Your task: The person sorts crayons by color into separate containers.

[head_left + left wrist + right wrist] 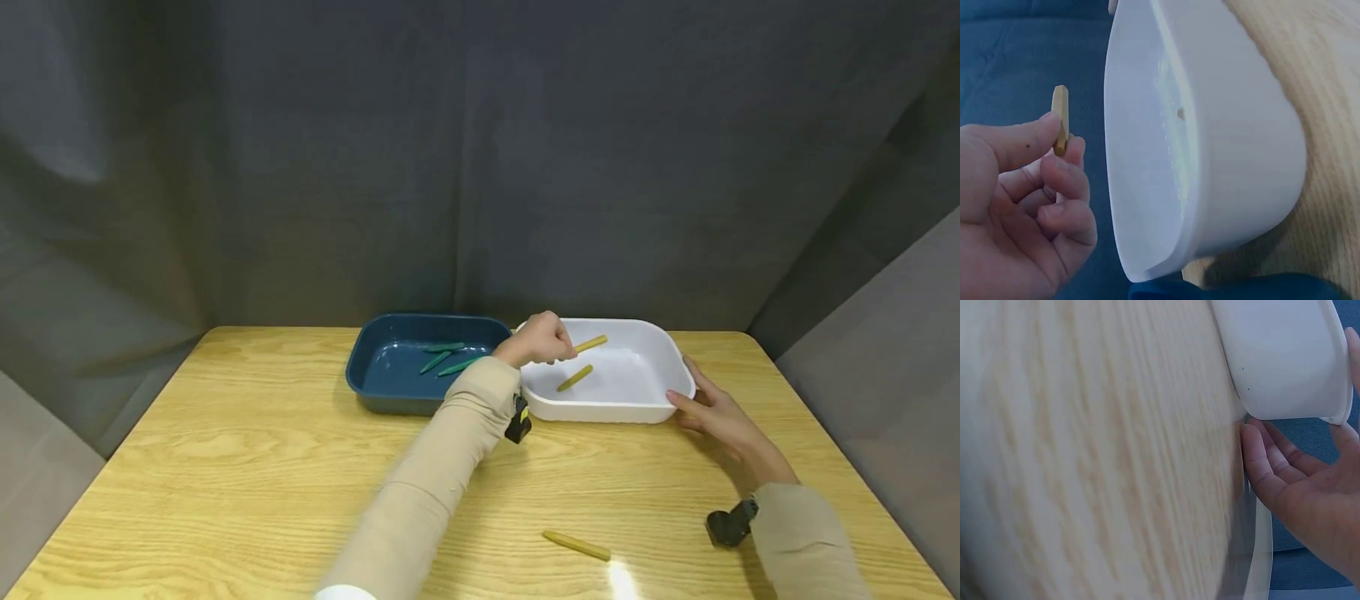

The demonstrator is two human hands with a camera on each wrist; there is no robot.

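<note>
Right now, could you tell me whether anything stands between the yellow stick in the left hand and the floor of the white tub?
Nothing visible does. The left hand pinches the yellow stick above the open white tub; another yellow stick lies off to one side inside.

Beige sleeves (pixel 442 467) (black wrist cameras (pixel 518 422))

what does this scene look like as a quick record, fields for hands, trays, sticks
left hand: pinches a yellow stick over the white tray
right hand: open, fingers against the white tray's right end
white tray contents: one loose yellow stick
blue tray: left of the white tray, holds green sticks
table: light wood, one yellow stick lying near the front edge
</note>
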